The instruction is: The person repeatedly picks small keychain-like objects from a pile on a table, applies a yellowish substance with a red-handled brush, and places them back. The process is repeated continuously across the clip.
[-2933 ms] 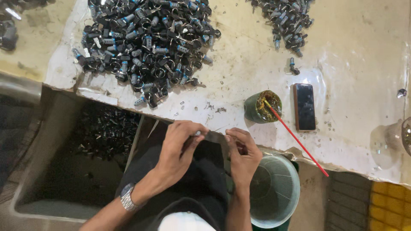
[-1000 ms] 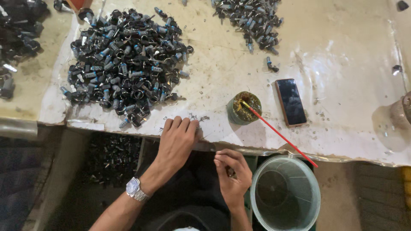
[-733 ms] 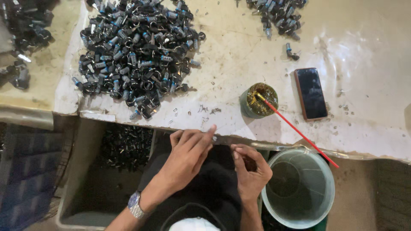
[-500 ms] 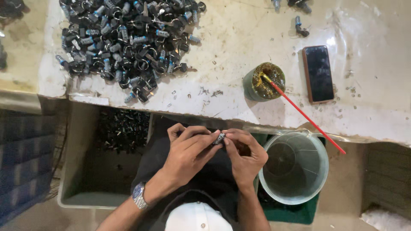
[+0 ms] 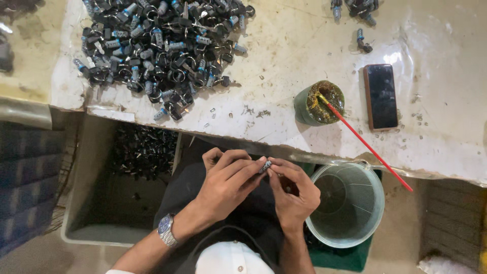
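My left hand [image 5: 225, 182] and my right hand [image 5: 293, 190] meet over my lap, below the table edge. Between their fingertips they pinch one small grey metal part [image 5: 265, 165]. A wristwatch [image 5: 166, 230] is on my left wrist. A large heap of small black and silver-blue parts [image 5: 162, 45] lies on the white table [image 5: 284, 56] above my left hand.
A small green pot of brownish grease [image 5: 319, 104] holds a long red stick [image 5: 368, 147]. A dark phone [image 5: 381, 96] lies to its right. A pale green bucket [image 5: 347, 205] stands by my right hand. A grey bin [image 5: 91, 203] with dark parts [image 5: 142, 152] sits lower left.
My left hand left the table edge and came back to my lap. Both hands now close together on the small part. The view shifted slightly.
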